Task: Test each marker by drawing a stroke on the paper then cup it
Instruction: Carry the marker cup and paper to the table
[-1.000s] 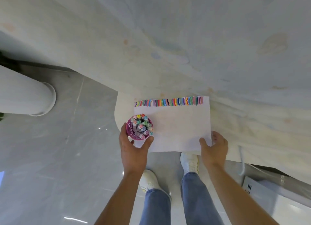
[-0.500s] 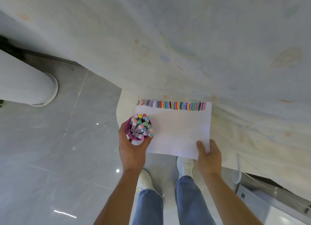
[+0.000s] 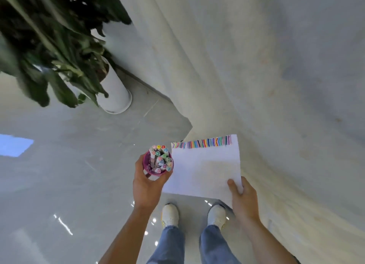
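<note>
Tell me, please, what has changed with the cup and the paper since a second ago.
The left hand has lifted the purple cup of markers off the table corner and holds it over the floor. The right hand, pinching the near corner of the paper, has lifted it from the table toward the person. Unchanged: markers all cupped, stroke row along the far edge.

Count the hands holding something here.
2: the left hand grips the pink cup of markers; the right hand pinches the paper at its near right corner. Neither is hidden.
</note>
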`<act>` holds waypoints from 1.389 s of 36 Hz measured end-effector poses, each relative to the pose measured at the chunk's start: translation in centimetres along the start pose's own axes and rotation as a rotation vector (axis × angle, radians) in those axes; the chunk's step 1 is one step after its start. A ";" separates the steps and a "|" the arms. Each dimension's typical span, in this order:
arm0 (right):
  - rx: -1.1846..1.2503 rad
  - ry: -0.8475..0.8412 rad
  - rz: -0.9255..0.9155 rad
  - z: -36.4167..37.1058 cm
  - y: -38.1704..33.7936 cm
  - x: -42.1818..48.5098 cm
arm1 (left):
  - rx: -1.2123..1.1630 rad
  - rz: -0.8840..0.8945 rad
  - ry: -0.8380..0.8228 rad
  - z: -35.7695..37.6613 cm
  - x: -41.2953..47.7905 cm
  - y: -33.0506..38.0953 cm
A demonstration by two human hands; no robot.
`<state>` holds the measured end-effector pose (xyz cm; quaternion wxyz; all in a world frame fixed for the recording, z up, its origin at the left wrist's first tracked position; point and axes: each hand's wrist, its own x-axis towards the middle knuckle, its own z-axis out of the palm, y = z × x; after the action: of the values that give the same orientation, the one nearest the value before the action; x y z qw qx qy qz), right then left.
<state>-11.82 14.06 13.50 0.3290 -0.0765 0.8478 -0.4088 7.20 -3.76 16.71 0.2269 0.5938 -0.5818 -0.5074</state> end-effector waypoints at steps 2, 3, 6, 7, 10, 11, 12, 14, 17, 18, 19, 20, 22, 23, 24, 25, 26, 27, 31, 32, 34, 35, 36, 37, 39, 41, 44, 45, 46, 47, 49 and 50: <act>-0.005 -0.033 -0.041 -0.1 -2.5 -0.6 | -0.015 -0.013 0.045 -2.4 -1.0 1.2; -0.005 -0.052 -0.065 -0.1 -3.7 -0.9 | -0.027 -0.022 0.070 -3.6 -1.6 1.7; -0.026 -0.115 -0.112 0.3 -7.2 -2.1 | -0.065 -0.039 0.155 -7.1 -3.4 2.9; -0.031 -0.133 -0.127 0.6 -8.1 -2.5 | -0.075 -0.041 0.186 -8.3 -4.0 3.2; -0.072 -0.207 -0.187 1.5 -11.1 -4.0 | -0.128 -0.058 0.292 -11.7 -6.1 3.7; -0.083 -0.233 -0.198 1.8 -11.8 -4.5 | -0.148 -0.063 0.333 -12.8 -6.9 3.8; -0.093 -0.258 -0.200 2.2 -12.7 -5.2 | -0.166 -0.069 0.378 -14.0 -7.7 3.8; -0.099 -0.292 -0.218 3.1 -13.9 -6.5 | -0.197 -0.074 0.468 -16.5 -9.2 4.0; -0.129 -0.329 -0.245 4.8 -15.3 -8.4 | -0.236 -0.102 0.556 -20.1 -11.4 3.5; -0.141 -0.353 -0.249 5.4 -15.8 -9.2 | -0.250 -0.113 0.584 -21.3 -12.0 3.2; -0.146 -0.375 -0.251 6.2 -16.2 -9.9 | -0.262 -0.123 0.611 -22.5 -12.6 2.9; -0.152 -0.394 -0.254 7.0 -16.7 -10.6 | -0.271 -0.133 0.637 -23.7 -13.1 2.6; -0.150 -0.429 -0.261 8.8 -17.5 -12.1 | -0.282 -0.146 0.681 -26.1 -13.9 2.0; -0.147 -0.447 -0.263 9.8 -17.9 -12.9 | -0.292 -0.152 0.702 -27.3 -14.3 1.8; -0.153 -0.465 -0.265 10.8 -18.3 -13.8 | -0.309 -0.161 0.724 -28.5 -14.7 1.4; -0.158 -0.478 -0.267 11.9 -18.7 -14.7 | -0.326 -0.169 0.743 -29.7 -15.1 1.0; -0.171 -0.491 -0.272 13.0 -19.0 -15.5 | -0.338 -0.174 0.758 -30.9 -15.4 0.6; -0.186 -0.502 -0.284 14.2 -19.3 -16.4 | -0.344 -0.178 0.771 -32.0 -15.8 0.1; -0.225 -0.566 -0.324 19.1 -20.7 -20.1 | -0.376 -0.190 0.825 -36.5 -16.6 -1.9; -0.231 -0.582 -0.332 20.3 -20.9 -20.9 | -0.384 -0.194 0.835 -37.5 -16.7 -2.3; -0.215 -0.619 -0.335 22.6 -21.7 -22.7 | -0.395 -0.197 0.861 -39.4 -17.0 -3.2; -0.206 -0.630 -0.338 23.7 -22.1 -23.5 | -0.398 -0.200 0.874 -40.3 -17.2 -3.6; -0.202 -0.641 -0.343 24.7 -22.5 -24.4 | -0.401 -0.201 0.887 -41.1 -17.4 -3.9; -0.201 -0.650 -0.349 25.6 -23.0 -25.3 | -0.403 -0.202 0.901 -41.9 -17.5 -4.2; -0.196 -0.665 -0.369 27.4 -23.9 -26.9 | -0.411 -0.214 0.923 -43.5 -17.8 -5.0; -0.203 -0.686 -0.392 29.2 -24.6 -28.1 | -0.420 -0.233 0.947 -45.0 -17.9 -5.7; -0.206 -0.713 -0.427 31.8 -25.7 -29.7 | -0.451 -0.260 1.009 -47.1 -18.1 -6.4; -0.203 -0.714 -0.435 32.7 -25.9 -30.2 | -0.459 -0.271 1.031 -47.8 -18.1 -6.5; -0.204 -0.714 -0.441 33.6 -26.2 -30.6 | -0.463 -0.281 1.051 -48.4 -18.1 -6.6; -0.200 -0.718 -0.446 34.5 -26.5 -31.1 | -0.464 -0.288 1.071 -49.1 -18.1 -6.8; -0.209 -0.737 -0.445 36.5 -27.0 -31.9 | -0.463 -0.308 1.104 -50.4 -17.9 -7.5; -0.215 -0.751 -0.446 37.7 -27.3 -32.2 | -0.465 -0.317 1.119 -51.1 -17.8 -7.9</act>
<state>32.58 -15.16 32.78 0.5079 -0.4342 0.6701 -0.3234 58.53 -1.99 35.48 0.5423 0.7838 -0.1542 -0.2604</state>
